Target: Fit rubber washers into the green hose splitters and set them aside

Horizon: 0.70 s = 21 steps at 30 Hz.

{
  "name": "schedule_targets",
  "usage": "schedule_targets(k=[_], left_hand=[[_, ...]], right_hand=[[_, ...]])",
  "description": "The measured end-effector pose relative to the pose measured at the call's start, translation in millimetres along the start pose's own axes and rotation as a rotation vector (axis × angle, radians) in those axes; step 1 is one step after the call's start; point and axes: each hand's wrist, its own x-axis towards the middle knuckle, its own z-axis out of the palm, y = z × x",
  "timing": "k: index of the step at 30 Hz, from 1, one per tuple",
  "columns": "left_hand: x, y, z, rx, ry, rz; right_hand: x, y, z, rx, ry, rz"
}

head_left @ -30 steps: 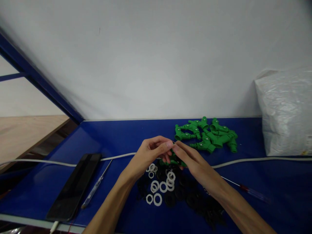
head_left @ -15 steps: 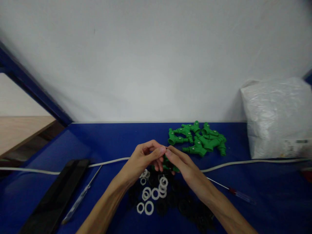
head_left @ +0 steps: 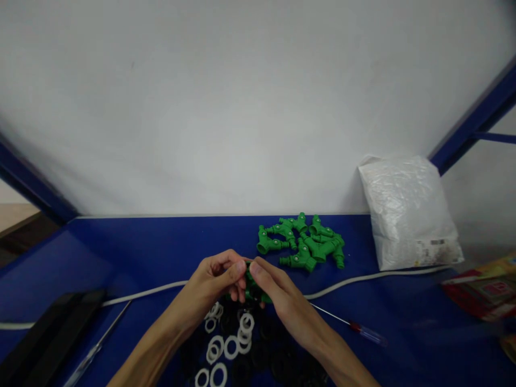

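Note:
My left hand (head_left: 223, 275) and my right hand (head_left: 276, 285) meet at the middle of the blue table, thumbs and fingertips closed around a small green plastic fitting (head_left: 250, 277). Most of that fitting is covered by the fingers, so its full shape does not show. More green plastic (head_left: 265, 299) peeks out just under the hands. Below them lie several white plastic rings (head_left: 231, 348), some overlapping. Dark among them are black rings (head_left: 261, 355), hard to make out. Behind my right hand is a pile of green Y-shaped hose connectors (head_left: 318, 248).
A white plastic-wrapped package (head_left: 409, 215) leans at the back right, near a red packet (head_left: 479, 290). A white cable (head_left: 342, 282) crosses the table behind my wrists. Screwdrivers lie right (head_left: 366, 333) and left (head_left: 94, 349), the latter beside a long black object (head_left: 52, 338).
My view has turned to the right, bringing the red packet in. Both hands stay together, and more of the green fitting now shows between the thumbs.

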Motion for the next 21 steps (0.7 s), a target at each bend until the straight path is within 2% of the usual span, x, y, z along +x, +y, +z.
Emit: schedule_targets(k=[13, 21], left_hand=[[-0.2, -2.6, 4.0, -0.187, -0.043, -0.069], [0.1, -8.6, 11.6, -0.257, -0.031, -0.051]], right_hand=[[0.0, 3.5, -2.2, 0.043, 0.005, 0.010], [1.4, 6.7, -3.7, 0.050, 0.014, 0.012]])
